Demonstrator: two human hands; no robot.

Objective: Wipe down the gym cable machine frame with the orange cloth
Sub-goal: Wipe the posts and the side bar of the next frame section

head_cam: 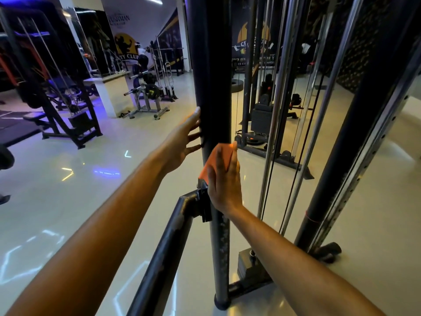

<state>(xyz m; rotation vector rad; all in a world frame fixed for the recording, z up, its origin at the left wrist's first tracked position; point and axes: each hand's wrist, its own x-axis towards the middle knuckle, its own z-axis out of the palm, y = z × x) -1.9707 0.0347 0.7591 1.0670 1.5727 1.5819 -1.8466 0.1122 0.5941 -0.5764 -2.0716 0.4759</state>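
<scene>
From the head view, I am facing the black upright post [210, 71] of the cable machine frame, and everything here sits around that post. My right hand [224, 188] is pressing the orange cloth [219, 158] flat against the front of the post, just above the bracket [204, 201] where a scuffed diagonal brace [164, 258] is joining it; my grip there is open-palmed, fingers lying straight over the cloth, which is peeking out above and to the left of my fingers. My left hand [183, 139] is resting against the post's left side, higher than the cloth, fingers spread and straight, holding nothing. To the right of the post, steel guide rods [276, 124] and thin cables are running down toward the pale glossy floor [68, 201]. Behind the post on the left, a barbell rack [148, 96] is standing well apart.
</scene>
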